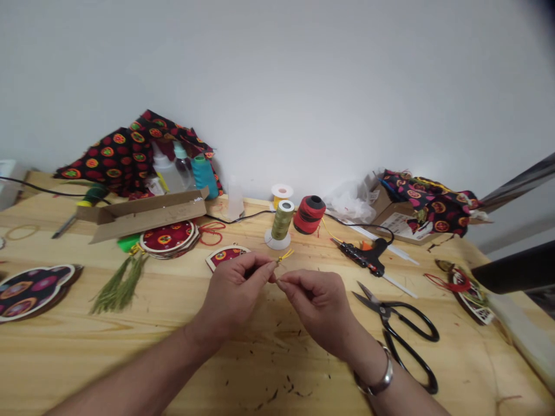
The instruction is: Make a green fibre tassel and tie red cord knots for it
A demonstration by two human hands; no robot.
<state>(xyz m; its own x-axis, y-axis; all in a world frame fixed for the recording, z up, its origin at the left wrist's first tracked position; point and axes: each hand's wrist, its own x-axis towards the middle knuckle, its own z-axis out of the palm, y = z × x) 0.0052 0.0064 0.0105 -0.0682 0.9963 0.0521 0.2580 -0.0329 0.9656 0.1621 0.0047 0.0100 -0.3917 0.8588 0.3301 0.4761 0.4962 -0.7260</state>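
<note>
Left of my hands lies a green tassel [118,283]; above them stand an olive spool [282,220] and a red spool [309,214]; scissors [396,335] lie lower right. At centre, my left hand [234,292] has its fingers clamped on a thin, knotted-looking yellow cord [284,257]. My right hand's [316,306] fingers are pinched together just below it, perhaps on the same cord.

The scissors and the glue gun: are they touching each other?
Apart: the head view shows the wooden table between the black-handled scissors and the glue gun.

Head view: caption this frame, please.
Left hand and right hand pinch yellow cord over a wooden workbench, beside black-handled scissors.
</note>
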